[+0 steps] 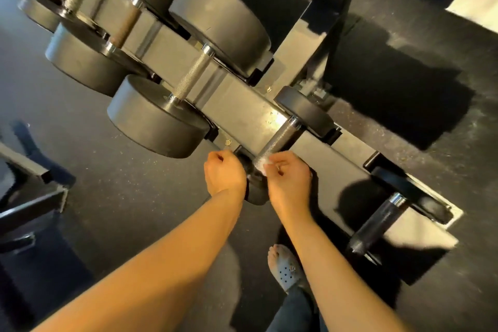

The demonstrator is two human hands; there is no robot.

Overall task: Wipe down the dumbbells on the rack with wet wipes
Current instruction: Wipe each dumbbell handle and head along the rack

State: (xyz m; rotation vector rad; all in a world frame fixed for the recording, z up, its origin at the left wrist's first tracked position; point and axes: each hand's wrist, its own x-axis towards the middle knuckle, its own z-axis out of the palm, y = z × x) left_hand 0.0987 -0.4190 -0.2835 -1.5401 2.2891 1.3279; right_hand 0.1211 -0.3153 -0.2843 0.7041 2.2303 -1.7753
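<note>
1. A dark speckled rubber floor fills the view from above. At the far left edge stands a dark metal frame, partly cut off.
2. A black dumbbell rack runs diagonally from the upper left down to the lower right. Its left part carries large dumbbells with thick round black heads and silver knurled handles.
3. Near the middle, the left hand is curled loosely into a fist, just beside the near head of a small dumbbell. Whether it grips that head cannot be told.
4. The small dumbbell lies across the rack between the two hands, its silver handle pointing away from the person. A white wet wipe sits against the near end of the handle.
5. The right hand pinches the wipe between thumb and fingertips, holding it on the handle.
6. Further right, another small dumbbell with a darker handle rests on the rack. Below the right forearm, a foot in a grey clog stands on the floor.
</note>
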